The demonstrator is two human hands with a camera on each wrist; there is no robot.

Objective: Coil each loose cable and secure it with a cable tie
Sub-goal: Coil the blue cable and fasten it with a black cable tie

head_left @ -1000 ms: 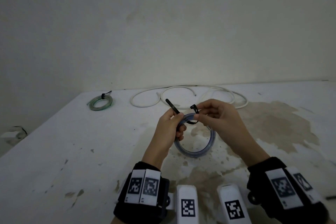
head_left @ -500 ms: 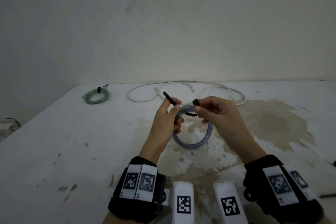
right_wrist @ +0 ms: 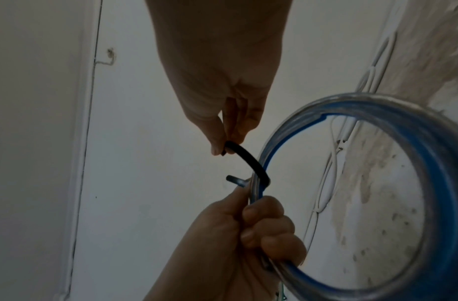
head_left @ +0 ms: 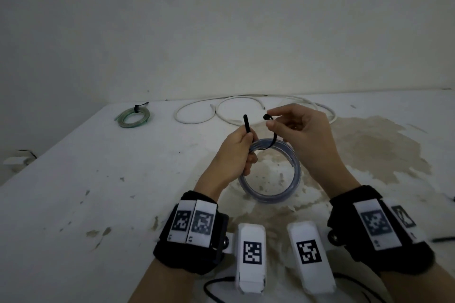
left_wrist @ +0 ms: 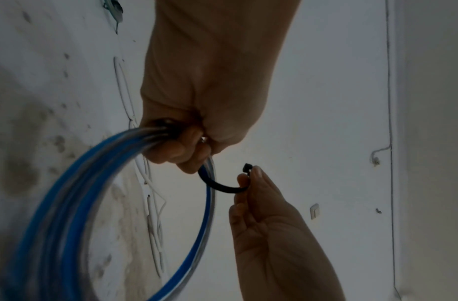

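Stained white table [head_left: 73, 179]; cables [head_left: 197, 115]

Blue coiled cable [head_left: 270, 174] — clear-sheathed, held above the tabletop [head_left: 73, 192] — with a black cable tie [head_left: 267, 144] looped under its top, both ends free. Beyond it: a tied green coil [head_left: 133, 118] and loose white cable [head_left: 221, 110].

I work in a bare, dim room that reads as a makeshift workspace rather than a home: a white table [head_left: 73, 179] with chipped, stained paint stands against a scuffed plaster wall [head_left: 221, 32]. A wall switch [left_wrist: 315, 211] and a thin wire [left_wrist: 389, 101] running along the wall are the only fittings I see.
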